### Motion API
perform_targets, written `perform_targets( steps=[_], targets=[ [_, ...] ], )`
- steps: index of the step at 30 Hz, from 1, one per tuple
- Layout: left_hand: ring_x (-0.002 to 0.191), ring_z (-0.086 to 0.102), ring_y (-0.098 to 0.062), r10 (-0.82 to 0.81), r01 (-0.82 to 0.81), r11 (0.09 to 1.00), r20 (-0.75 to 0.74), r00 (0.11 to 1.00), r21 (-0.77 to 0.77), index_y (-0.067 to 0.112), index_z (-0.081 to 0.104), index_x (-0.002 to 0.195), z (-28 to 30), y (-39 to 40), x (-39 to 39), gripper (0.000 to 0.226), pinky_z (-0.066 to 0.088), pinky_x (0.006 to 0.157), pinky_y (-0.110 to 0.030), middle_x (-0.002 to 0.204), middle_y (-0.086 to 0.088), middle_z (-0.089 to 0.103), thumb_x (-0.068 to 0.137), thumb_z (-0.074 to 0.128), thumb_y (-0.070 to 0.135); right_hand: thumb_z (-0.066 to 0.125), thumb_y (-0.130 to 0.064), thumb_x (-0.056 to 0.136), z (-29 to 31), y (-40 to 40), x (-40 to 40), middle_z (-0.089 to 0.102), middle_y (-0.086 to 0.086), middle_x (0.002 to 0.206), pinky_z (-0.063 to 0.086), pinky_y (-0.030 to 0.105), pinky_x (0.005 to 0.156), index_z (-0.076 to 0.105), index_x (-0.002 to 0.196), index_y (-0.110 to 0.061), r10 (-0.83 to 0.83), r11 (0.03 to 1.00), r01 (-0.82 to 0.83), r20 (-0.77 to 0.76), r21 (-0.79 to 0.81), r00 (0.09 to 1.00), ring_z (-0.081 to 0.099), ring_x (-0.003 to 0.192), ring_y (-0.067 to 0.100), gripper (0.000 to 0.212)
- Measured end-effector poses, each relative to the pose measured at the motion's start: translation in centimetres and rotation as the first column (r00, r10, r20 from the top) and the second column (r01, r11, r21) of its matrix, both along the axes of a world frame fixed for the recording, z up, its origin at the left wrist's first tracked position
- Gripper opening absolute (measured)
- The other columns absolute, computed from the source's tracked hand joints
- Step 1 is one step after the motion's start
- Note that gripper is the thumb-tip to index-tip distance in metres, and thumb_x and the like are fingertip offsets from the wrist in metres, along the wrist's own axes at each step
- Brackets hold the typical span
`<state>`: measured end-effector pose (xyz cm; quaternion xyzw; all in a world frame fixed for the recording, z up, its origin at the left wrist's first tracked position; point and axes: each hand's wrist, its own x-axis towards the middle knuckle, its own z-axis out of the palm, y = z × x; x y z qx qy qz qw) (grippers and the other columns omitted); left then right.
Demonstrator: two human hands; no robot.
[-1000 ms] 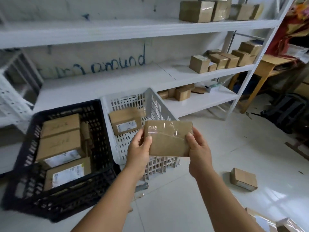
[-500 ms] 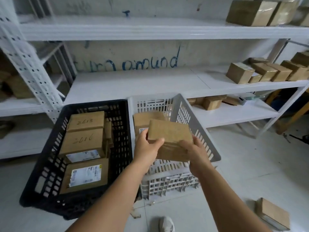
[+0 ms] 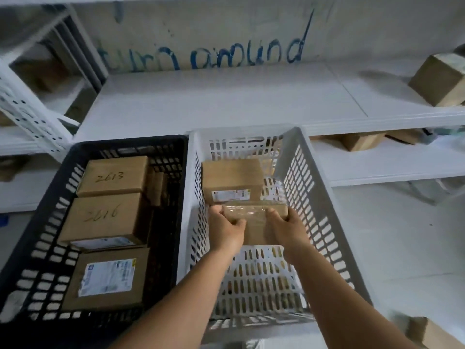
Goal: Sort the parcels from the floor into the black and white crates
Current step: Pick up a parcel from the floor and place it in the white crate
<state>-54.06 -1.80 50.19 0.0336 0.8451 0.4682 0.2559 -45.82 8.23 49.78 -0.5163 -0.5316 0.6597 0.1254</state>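
Note:
A brown taped parcel (image 3: 254, 220) is held low inside the white crate (image 3: 307, 195), my left hand (image 3: 225, 230) on its left side and my right hand (image 3: 284, 229) on its right. Just behind it in the same crate lies another brown parcel (image 3: 231, 178) with a label on its near face. The black crate (image 3: 47, 205) stands to the left and holds several brown parcels, among them one marked 2613 (image 3: 113, 175), one marked 2616 (image 3: 103, 217) and a labelled one (image 3: 108, 278). Whether the held parcel touches the crate floor is hidden by my hands.
White shelving (image 3: 226, 102) runs behind both crates, with a brown box (image 3: 439, 83) at the right and more boxes (image 3: 359, 141) on the lower shelf. Another parcel (image 3: 427, 333) lies on the floor at the bottom right. A perforated white upright (image 3: 27, 112) stands at the left.
Both hands have lowered the parcel from chest height over the white crate's near rim down into the crate. The view has moved closer and tilted down.

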Motion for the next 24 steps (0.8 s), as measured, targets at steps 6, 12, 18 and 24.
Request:
perform_targets(
  steps=[6,12,18,24],
  targets=[
    [0.123,0.047,-0.017,-0.087,0.073,0.981,-0.070,0.994,-0.179,0.021,0.022,0.149,-3.1,2.5,-2.0,0.082,0.045,0.101,-0.028,0.140,-0.004,0.036,0.083,0.068,0.005,0.053,-0.021,0.094,-4.3,2.8,-3.2,0.059,-0.002,0.076,0.047,0.022,0.060,0.057,0.110,-0.015,0.089,0.995,-0.094,0.168,0.022,0.982,0.056,0.066,0.013,0.018],
    [0.137,0.027,-0.023,-0.250,0.189,0.917,-0.138,0.958,-0.352,0.023,0.026,0.147,-6.4,3.8,-3.7,0.077,0.029,0.114,-0.035,0.148,-0.003,0.025,0.084,0.065,0.006,0.050,-0.025,0.095,-7.7,4.0,-5.8,0.063,0.007,0.113,0.047,0.034,0.082,0.051,0.129,-0.019,0.170,0.983,-0.183,0.281,0.018,0.944,0.057,0.094,0.023,0.035],
    [0.145,0.003,-0.028,-0.352,0.264,0.836,-0.101,0.931,-0.480,0.023,0.018,0.151,-9.1,4.6,-5.1,0.073,0.016,0.116,-0.038,0.159,-0.003,-0.005,0.091,0.057,0.007,0.047,-0.020,0.096,-10.0,4.6,-7.9,0.056,0.010,0.131,0.042,0.029,0.078,0.043,0.143,-0.021,0.215,0.976,-0.216,0.283,-0.028,0.935,0.053,0.098,0.022,0.047],
    [0.145,-0.018,-0.024,-0.455,0.352,0.769,-0.069,0.888,-0.534,0.021,0.003,0.153,-10.1,4.2,-6.2,0.080,0.000,0.117,-0.041,0.159,0.000,-0.018,0.090,0.046,-0.005,0.045,-0.020,0.097,-10.8,4.3,-8.9,0.053,0.007,0.134,0.042,0.029,0.078,0.038,0.146,-0.027,0.204,0.979,-0.199,0.281,-0.046,0.938,0.050,0.094,0.019,0.050]
  ],
)
